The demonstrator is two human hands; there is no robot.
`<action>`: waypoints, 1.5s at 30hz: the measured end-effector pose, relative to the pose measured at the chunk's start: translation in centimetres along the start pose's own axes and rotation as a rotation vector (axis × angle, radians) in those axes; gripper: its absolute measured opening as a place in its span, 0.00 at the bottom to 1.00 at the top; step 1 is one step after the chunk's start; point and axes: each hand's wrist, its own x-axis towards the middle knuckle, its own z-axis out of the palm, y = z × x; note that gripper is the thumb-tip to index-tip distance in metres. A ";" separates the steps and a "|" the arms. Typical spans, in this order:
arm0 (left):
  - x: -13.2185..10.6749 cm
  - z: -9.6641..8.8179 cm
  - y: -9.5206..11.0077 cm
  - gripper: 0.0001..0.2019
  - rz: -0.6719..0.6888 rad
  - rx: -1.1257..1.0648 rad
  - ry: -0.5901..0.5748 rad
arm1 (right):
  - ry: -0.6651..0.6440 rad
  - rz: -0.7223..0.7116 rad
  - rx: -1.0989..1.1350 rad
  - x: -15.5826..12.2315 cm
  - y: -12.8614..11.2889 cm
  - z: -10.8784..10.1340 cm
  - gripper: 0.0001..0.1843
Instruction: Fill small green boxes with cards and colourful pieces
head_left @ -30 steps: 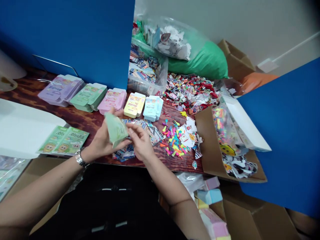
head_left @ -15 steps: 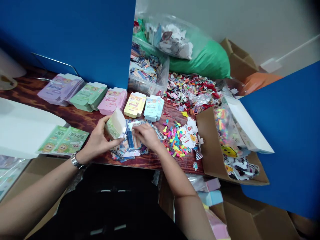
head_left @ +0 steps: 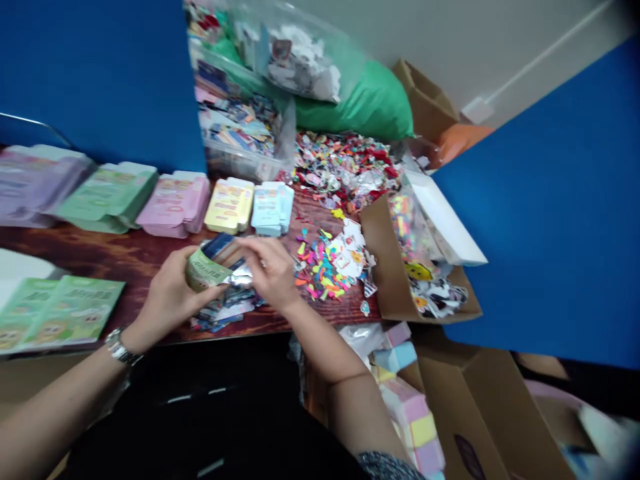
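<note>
I'm watching the left hand (head_left: 173,290) cupping the green box (head_left: 205,272) above the card pile's (head_left: 225,310) left side; right of it, over the pile, blue-and-tan cards (head_left: 226,251) are sitting pinched in the right hand (head_left: 270,270). Holding the mouth wide should be sparing corners.

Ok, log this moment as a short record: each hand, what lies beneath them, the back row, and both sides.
Left hand: grips small green box
Right hand: fingers on printed cards at the box's mouth; depth inside unclear
Beneath hands: loose card pile
Back row, left to right: purple stack, green stack, pink stack, yellow stack, blue stack
Left side: green packets
Right side: bright small pieces, white cutouts, open cardboard box
</note>
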 end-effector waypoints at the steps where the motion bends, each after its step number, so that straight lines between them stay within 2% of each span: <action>1: 0.1 0.3 0.0 0.40 0.020 0.014 -0.002 | -0.061 -0.022 -0.056 -0.4 0.1 0.1 0.14; 4: 0.5 0.8 0.2 0.43 0.084 0.028 -0.021 | -0.164 -0.059 -0.140 -1.5 0.8 -0.7 0.12; 6: 0.7 0.9 0.5 0.46 0.092 0.039 -0.039 | -0.119 -0.003 -0.137 -2.3 2.0 -2.6 0.13; 10: 1.0 0.9 0.9 0.53 0.082 0.060 -0.047 | 0.065 0.313 -0.239 -4.2 6.7 -8.2 0.13; 11: 1.0 0.9 0.9 0.53 0.091 0.058 -0.050 | 0.063 0.449 -0.307 -4.6 8.1 -9.5 0.14; 13: 0.9 1.3 0.8 0.51 0.117 0.046 -0.059 | -0.021 0.658 -0.452 -5.4 10.8 -11.7 0.14; 15: 0.9 1.7 0.8 0.50 0.143 0.034 -0.062 | -0.073 0.758 -0.542 -5.9 13.0 -13.2 0.16; 19: 0.9 2.0 0.8 0.51 0.152 0.026 -0.070 | -0.110 0.837 -0.630 -5.7 15.8 -15.0 0.17; 24: 0.9 2.1 0.8 0.54 0.113 0.029 -0.104 | -0.258 0.870 -0.639 -4.5 17.4 -15.9 0.15; 28: 0.8 2.6 0.7 0.52 0.110 0.015 -0.110 | -0.368 0.873 -0.624 -4.3 17.6 -15.4 0.22; 31: 0.8 2.9 0.7 0.48 0.122 -0.008 -0.128 | -0.385 0.887 -0.626 -4.5 17.7 -14.9 0.25; 36: 0.9 3.2 0.5 0.47 0.120 -0.022 -0.154 | -0.410 0.876 -0.565 -4.5 18.0 -15.3 0.16; 41: 0.7 4.0 0.0 0.47 0.141 -0.032 -0.189 | -0.355 0.900 -0.624 -4.1 18.4 -15.8 0.26; 45: 0.6 3.9 0.6 0.46 0.152 -0.014 -0.205 | -0.353 0.915 -0.617 -4.1 18.5 -15.4 0.23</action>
